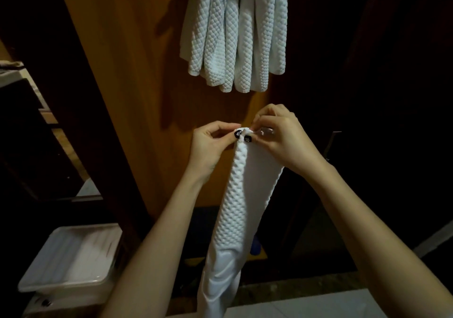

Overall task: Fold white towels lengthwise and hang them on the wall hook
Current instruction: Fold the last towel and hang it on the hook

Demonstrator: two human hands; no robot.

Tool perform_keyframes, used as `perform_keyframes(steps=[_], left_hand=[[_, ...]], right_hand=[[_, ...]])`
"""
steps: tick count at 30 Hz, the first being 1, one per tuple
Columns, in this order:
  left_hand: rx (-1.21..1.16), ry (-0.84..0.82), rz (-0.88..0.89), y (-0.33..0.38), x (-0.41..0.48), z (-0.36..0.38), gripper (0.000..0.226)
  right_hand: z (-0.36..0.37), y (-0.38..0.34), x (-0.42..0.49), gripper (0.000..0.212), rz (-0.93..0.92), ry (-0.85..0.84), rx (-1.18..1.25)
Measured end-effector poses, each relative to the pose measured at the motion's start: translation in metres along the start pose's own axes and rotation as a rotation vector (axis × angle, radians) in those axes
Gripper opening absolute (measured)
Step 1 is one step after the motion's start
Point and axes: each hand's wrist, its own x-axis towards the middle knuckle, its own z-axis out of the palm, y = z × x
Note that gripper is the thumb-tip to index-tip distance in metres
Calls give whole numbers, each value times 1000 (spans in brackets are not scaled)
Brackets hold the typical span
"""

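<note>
My left hand [210,143] and right hand [282,138] pinch the folded towel [240,207] at its top, each grip narrow; it hangs between my arms. Hung towels [235,31] drape against the wooden panel [137,72] above; a white box [71,256] sits lower left.

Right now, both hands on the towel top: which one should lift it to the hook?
Probably right. The right hand pinches the towel top from slightly higher, nearer the hanging towels; the left hand pinches lower. Hook not in view.

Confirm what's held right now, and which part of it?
A white towel, folded into a long strip. Both the left hand and right hand pinch its top end; the rest hangs free below.
</note>
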Motion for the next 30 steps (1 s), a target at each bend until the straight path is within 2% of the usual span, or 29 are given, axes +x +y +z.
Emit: perform_keyframes(steps=[3, 8, 13, 17, 21, 23, 27, 30], left_hand=[[-71, -89, -48, 3, -2, -6, 14], [-82, -152, -18, 3, -7, -3, 26], [-104, -115, -45, -2, -12, 2, 19], [-55, -80, 4, -2, -9, 8, 15], [-35, -4, 60, 2, 0, 0, 19], [-28, -12, 86, 5, 4, -1, 22], [74, -10, 155, 9, 12, 2, 24], [321, 8, 305, 9, 19, -1, 31]], right_hand=[[-3, -3, 0, 11, -1, -7, 35], [-7, -5, 0, 15, -12, 36, 43], [-7, -4, -7, 25, -47, 16, 50], [-11, 14, -8, 24, 57, -22, 6], [-27, 40, -23, 36, 144, -38, 128], [-32, 46, -27, 31, 167, -99, 223], [-34, 52, -19, 20, 173, -124, 218], [-30, 51, -13, 24, 151, -95, 211]])
